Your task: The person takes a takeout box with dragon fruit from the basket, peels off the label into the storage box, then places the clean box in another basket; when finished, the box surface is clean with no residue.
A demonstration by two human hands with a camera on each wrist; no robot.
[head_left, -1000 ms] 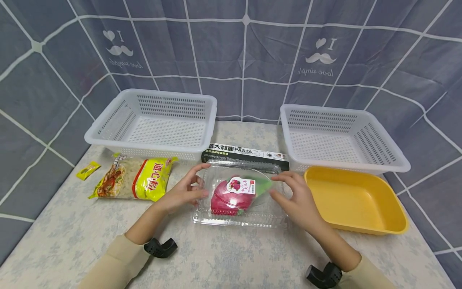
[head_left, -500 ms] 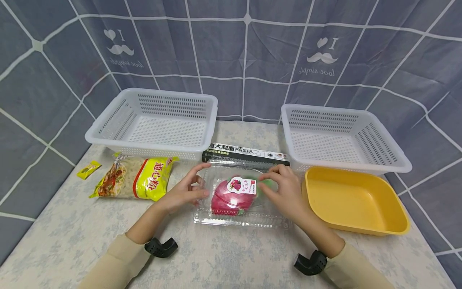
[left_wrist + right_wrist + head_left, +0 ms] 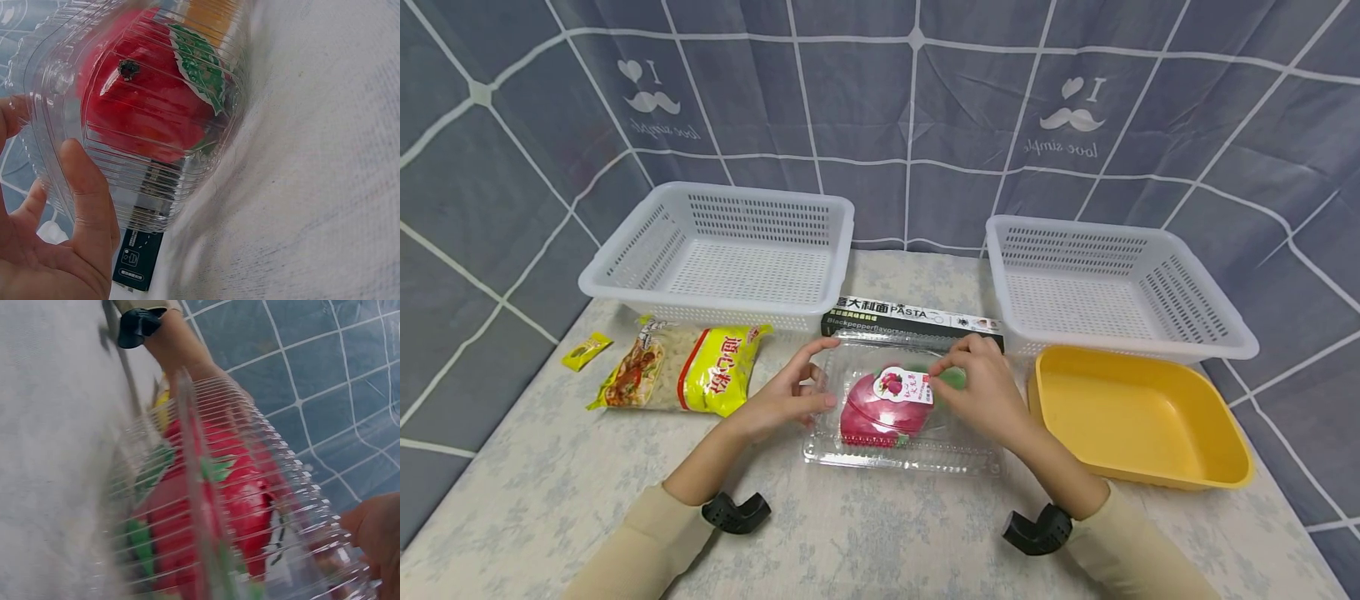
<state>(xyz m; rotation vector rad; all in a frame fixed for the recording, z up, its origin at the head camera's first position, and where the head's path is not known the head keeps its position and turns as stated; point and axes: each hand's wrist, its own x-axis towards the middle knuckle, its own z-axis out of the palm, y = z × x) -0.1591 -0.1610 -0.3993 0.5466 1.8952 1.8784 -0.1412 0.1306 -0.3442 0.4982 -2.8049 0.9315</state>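
A clear plastic clamshell box (image 3: 906,460) lies on the table with a red-and-green dragon fruit (image 3: 876,421) inside. On its lid is a white sticker (image 3: 901,387) with a printed dragon fruit and red writing. My left hand (image 3: 793,392) holds the box's left side, thumb (image 3: 87,187) against the wall and fingers at the rim in the left wrist view. My right hand (image 3: 988,396) is over the lid, thumb and forefinger pinching the sticker's right end. In the right wrist view the ribbed box wall covers much of the fruit, and the fingertips are hidden.
Behind the box lies a black pasta box (image 3: 917,325). Two white slotted baskets (image 3: 741,312) stand at the back, left and right. A yellow tub (image 3: 1142,475) is on the right. A yellow noodle bag (image 3: 688,371) and a small yellow packet (image 3: 586,351) lie on the left.
My right hand has moved left from the box's right edge to the sticker, its thumb and forefinger closing together at the sticker's end. My left hand has stayed on the box's left side.
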